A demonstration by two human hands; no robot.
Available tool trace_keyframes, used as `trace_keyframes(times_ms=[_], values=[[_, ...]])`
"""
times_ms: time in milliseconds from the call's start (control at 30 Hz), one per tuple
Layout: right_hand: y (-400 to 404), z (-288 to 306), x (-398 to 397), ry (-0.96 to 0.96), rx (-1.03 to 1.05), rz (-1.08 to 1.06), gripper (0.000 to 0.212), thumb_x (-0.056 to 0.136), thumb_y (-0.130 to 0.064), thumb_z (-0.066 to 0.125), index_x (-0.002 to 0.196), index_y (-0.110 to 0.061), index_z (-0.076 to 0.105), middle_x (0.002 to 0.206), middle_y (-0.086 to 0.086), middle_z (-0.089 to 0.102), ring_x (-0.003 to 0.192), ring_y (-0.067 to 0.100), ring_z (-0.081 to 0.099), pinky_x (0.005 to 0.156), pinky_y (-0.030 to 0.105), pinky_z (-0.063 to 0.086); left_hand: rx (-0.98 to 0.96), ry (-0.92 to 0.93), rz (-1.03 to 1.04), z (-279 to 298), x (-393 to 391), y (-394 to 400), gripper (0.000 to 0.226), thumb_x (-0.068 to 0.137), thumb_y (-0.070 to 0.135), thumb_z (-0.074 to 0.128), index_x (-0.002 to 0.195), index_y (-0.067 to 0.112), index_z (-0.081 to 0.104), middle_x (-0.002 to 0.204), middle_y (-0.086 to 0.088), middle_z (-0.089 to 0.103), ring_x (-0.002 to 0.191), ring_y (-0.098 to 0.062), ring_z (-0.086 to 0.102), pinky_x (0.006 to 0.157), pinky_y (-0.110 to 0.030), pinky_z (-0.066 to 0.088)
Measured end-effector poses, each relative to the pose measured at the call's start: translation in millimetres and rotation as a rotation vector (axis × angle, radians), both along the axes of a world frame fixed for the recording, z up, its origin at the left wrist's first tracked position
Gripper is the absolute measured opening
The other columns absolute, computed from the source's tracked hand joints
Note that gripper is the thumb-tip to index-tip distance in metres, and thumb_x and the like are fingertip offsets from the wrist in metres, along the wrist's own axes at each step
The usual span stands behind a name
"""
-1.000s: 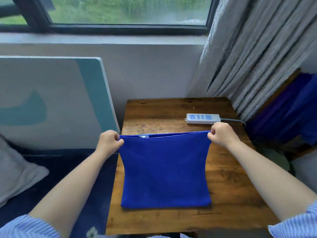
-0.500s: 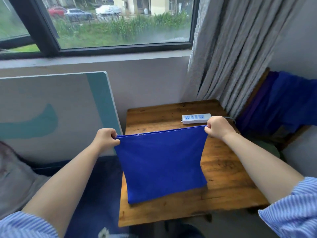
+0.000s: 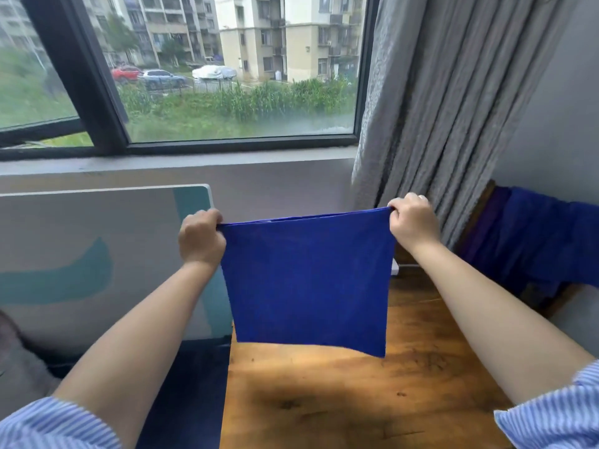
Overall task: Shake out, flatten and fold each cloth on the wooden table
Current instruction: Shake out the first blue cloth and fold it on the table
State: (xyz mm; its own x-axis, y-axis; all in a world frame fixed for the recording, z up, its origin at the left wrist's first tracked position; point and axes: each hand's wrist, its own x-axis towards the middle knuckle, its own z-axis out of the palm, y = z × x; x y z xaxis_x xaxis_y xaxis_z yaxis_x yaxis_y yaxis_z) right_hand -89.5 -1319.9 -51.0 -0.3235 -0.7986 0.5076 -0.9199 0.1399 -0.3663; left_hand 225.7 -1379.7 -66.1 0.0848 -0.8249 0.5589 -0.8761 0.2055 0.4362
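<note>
Blue cloth, corners clamped in both hands' curled fingers, hides table's back.

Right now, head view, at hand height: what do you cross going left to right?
Grey-and-teal panel → left hand gripping one top corner → blue cloth hanging clear above the wooden table → right hand gripping the other corner → grey curtain → blue fabric heap.

the blue cloth is a soft, matt fabric with a fine nap. the wooden table shows warm, knotted grain with a faint sheen. the grey curtain is coarse woven textile. striped sleeves look like thin cotton.
</note>
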Motion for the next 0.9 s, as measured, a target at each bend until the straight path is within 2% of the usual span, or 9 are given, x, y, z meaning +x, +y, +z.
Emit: trace_keyframes(times_ms=[67, 200, 300, 467, 533, 600, 667, 800, 900], values=[[0, 2, 5, -0.037, -0.186, -0.050, 0.037, 0.081, -0.003, 0.035, 0.098, 0.007, 0.066, 0.099, 0.030, 0.057, 0.100, 0.043, 0.051, 0.077, 0.040, 0.043, -0.078, 0.009, -0.045, 9, 1, 0, 0.027, 0.076, -0.004, 0.043, 0.087, -0.006, 0.067, 0.088, -0.029, 0.063, 0.086, -0.042, 0.058, 0.072, -0.040, 0.043], [0, -25, 8, -0.064, 0.273, -0.078, 0.039, 0.082, 0.000, 0.036, 0.112, -0.001, 0.061, 0.116, 0.020, 0.057, 0.111, 0.037, 0.049, 0.084, 0.036, 0.043, 0.389, -0.321, -0.082, -5, 1, 7, 0.029, 0.082, -0.003, 0.046, 0.100, 0.006, 0.067, 0.109, -0.016, 0.061, 0.103, -0.035, 0.055, 0.078, -0.033, 0.044], [3, -27, 7, -0.127, 0.200, -0.113, 0.034, 0.081, 0.005, 0.039, 0.107, 0.003, 0.062, 0.113, 0.023, 0.058, 0.109, 0.037, 0.048, 0.081, 0.036, 0.042, 0.452, -0.295, -0.061, -5, 0, 8, 0.034, 0.081, -0.005, 0.045, 0.102, 0.011, 0.067, 0.114, -0.012, 0.061, 0.107, -0.033, 0.055, 0.080, -0.032, 0.044], [1, -17, 7, -0.162, 0.171, -0.149, 0.032, 0.082, -0.002, 0.040, 0.104, 0.004, 0.062, 0.113, 0.025, 0.058, 0.106, 0.040, 0.051, 0.081, 0.037, 0.043, 0.462, -0.026, -0.050, 1, 2, -3, 0.031, 0.080, -0.005, 0.049, 0.098, 0.009, 0.070, 0.103, -0.011, 0.066, 0.100, -0.031, 0.059, 0.079, -0.030, 0.046], [-1, -15, 8, -0.196, 0.167, -0.178, 0.030, 0.083, -0.004, 0.040, 0.103, 0.001, 0.062, 0.115, 0.024, 0.058, 0.105, 0.041, 0.053, 0.082, 0.036, 0.043, 0.441, 0.258, -0.054, 1, 4, -7, 0.028, 0.080, -0.004, 0.049, 0.097, 0.005, 0.070, 0.082, -0.011, 0.063, 0.079, -0.028, 0.062, 0.067, -0.025, 0.050], [-5, -15, 8, -0.227, 0.158, -0.191, 0.031, 0.084, -0.004, 0.039, 0.105, -0.001, 0.062, 0.116, 0.022, 0.058, 0.106, 0.040, 0.053, 0.081, 0.034, 0.043, 0.453, 0.528, -0.114, 1, 4, -7, 0.025, 0.082, -0.005, 0.049, 0.097, 0.003, 0.067, 0.069, -0.008, 0.056, 0.049, -0.010, 0.056, 0.047, -0.014, 0.050], [-12, -17, 7, -0.260, 0.166, -0.184, 0.034, 0.083, -0.002, 0.039, 0.108, -0.002, 0.062, 0.116, 0.021, 0.059, 0.107, 0.039, 0.053, 0.080, 0.032, 0.043, 0.447, 0.663, -0.137, -2, 3, -10, 0.021, 0.085, -0.006, 0.048, 0.095, 0.006, 0.062, 0.064, -0.005, 0.052, 0.032, 0.000, 0.050, 0.039, -0.006, 0.046], [-37, -27, -2, -0.336, 0.219, -0.137, 0.038, 0.079, 0.004, 0.039, 0.104, -0.004, 0.065, 0.110, 0.023, 0.063, 0.098, 0.039, 0.059, 0.080, 0.038, 0.052, 0.461, 0.748, -0.055, -15, -2, -29, 0.020, 0.085, -0.011, 0.049, 0.094, 0.005, 0.059, 0.060, -0.001, 0.055, 0.030, 0.003, 0.052, 0.045, -0.008, 0.050], [-60, -38, -7, -0.326, 0.288, -0.111, 0.037, 0.078, 0.007, 0.039, 0.101, -0.003, 0.066, 0.109, 0.022, 0.063, 0.099, 0.036, 0.059, 0.077, 0.031, 0.047, 0.477, 0.586, 0.007, -27, -7, -49, 0.021, 0.080, -0.011, 0.052, 0.092, -0.003, 0.067, 0.049, 0.007, 0.063, 0.055, -0.015, 0.064, 0.077, -0.032, 0.058]])
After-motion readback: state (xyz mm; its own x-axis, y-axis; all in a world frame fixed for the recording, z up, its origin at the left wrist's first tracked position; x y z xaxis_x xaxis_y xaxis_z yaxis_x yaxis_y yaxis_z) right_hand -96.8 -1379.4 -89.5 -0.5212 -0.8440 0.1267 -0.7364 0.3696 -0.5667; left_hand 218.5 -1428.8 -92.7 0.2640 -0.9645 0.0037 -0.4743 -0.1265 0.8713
